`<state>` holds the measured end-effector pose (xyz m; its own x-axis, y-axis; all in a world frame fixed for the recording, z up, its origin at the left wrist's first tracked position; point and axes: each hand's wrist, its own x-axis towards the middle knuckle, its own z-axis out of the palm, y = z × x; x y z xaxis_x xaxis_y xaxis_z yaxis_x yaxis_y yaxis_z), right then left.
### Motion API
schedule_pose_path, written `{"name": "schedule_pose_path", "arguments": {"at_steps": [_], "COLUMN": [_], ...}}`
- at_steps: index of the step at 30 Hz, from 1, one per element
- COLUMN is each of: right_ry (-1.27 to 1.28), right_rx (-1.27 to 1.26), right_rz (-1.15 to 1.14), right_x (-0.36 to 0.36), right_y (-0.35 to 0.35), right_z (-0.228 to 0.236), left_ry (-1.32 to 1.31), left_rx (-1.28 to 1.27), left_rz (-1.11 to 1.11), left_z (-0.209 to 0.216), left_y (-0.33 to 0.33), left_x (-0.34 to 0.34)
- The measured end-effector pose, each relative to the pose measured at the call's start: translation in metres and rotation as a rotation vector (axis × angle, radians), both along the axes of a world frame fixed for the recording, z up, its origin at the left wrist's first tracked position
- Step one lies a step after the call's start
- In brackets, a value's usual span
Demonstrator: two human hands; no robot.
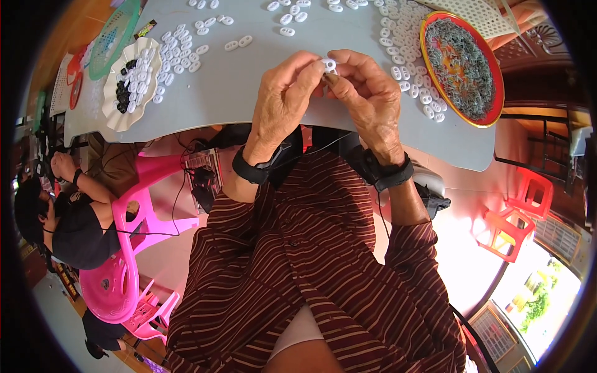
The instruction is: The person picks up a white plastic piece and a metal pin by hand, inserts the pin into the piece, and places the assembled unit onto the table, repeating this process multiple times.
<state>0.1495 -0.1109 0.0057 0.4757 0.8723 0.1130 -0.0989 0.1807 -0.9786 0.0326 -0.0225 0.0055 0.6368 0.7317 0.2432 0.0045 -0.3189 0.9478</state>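
Observation:
Both my hands meet above the near edge of the grey table, fingertips together around a small white oval plastic piece (329, 63) with holes. My left hand (281, 102) pinches it from the left side. From the right, my right hand (373, 105) closes thumb and fingers on it; the thumb tip is dark. Anything else between the fingertips is hidden. Similar loose white pieces (179, 53) lie on the table to the left, and more (407, 50) spread along the right.
A red-rimmed round tray (426, 46) of small grey metal parts (460, 71) stands at right. At left, a scalloped white dish (114, 118) holds white and black pieces, beside a green basket (106, 43). Pink chairs (140, 217) and a seated person (81, 224) are at lower left; red stools (510, 233) stand right.

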Motion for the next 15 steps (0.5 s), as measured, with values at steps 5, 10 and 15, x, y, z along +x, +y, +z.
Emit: {"name": "schedule_pose_path", "arguments": {"at_steps": [5, 10, 15], "right_ry": [-0.024, -0.023, -0.033], "right_rx": [0.031, 0.048, 0.041], "right_rz": [0.043, 0.076, 0.108], "right_x": [-0.0005, -0.0017, -0.0022], "right_y": [0.0010, 0.0004, -0.0016], "right_z": [-0.0038, -0.0044, -0.0001], "left_ry": [-0.042, -0.071, -0.013], "left_rx": [-0.119, -0.180, -0.199], "left_rz": [0.029, 0.013, -0.041], "left_z": [-0.0047, -0.0031, 0.0006], "left_y": [0.0009, 0.0015, 0.0038], "left_x": [-0.0015, -0.0010, -0.0047]}}
